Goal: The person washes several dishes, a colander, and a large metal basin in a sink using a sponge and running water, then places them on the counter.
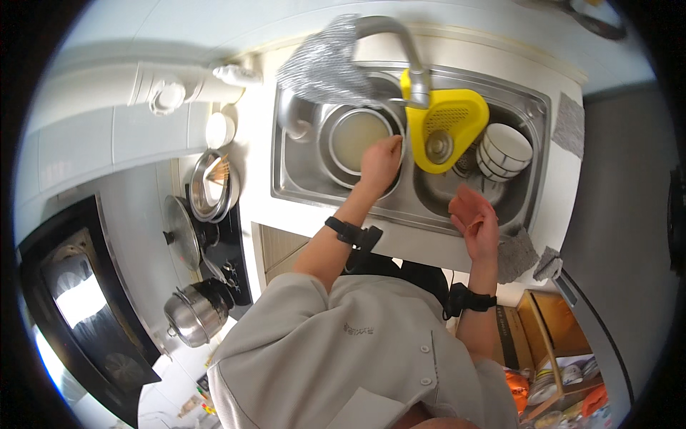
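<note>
My left hand [380, 163] is curled at the right rim of a metal basin [327, 161] in the left sink bowl. Its fingers appear closed on that rim, though the hand covers the contact. Inside the basin sits a smaller round vessel of cloudy, pale yellow liquid [353, 140]. In my right hand [485, 233] is a thin, pinkish-orange cloth [471, 206], held over the front of the right sink bowl. Beyond it, white bowls with dark lines [504, 147] are stacked and tilted. A yellow triangular drain basket [471, 104] hangs by the faucet, holding a metal sink strainer [439, 145].
The faucet [419, 91] rises behind the divider, with a crinkled silvery sheet [327, 64] about its spout. Grey cloths [517, 257] lie at the counter's front right corner. Left are a lidded pan [182, 230], nested metal bowls [206, 187] and a steel pot [195, 316].
</note>
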Demonstrator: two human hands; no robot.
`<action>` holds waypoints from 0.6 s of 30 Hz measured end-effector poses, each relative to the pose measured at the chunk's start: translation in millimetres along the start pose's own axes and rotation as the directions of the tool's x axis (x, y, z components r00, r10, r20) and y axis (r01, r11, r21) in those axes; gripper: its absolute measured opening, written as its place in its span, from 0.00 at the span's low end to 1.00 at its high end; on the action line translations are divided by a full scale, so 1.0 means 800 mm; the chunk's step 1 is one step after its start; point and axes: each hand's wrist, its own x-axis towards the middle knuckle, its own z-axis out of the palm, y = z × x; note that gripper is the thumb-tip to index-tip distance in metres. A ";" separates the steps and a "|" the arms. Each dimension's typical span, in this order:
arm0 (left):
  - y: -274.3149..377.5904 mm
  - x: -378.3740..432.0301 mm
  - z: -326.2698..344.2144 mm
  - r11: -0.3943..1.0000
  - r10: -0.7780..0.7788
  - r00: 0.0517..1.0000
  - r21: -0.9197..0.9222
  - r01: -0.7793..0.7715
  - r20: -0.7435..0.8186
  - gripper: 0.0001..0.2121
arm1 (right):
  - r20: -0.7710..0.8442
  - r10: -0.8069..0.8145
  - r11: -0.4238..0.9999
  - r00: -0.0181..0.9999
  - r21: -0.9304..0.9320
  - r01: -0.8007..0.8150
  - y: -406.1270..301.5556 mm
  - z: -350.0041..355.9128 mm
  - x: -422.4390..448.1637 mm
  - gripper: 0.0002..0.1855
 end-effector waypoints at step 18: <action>-0.260 0.009 -0.042 0.636 -0.751 0.639 -0.079 0.768 0.168 0.18 | 0.492 -0.007 -0.212 0.871 -0.852 0.479 0.165 0.245 0.153 0.12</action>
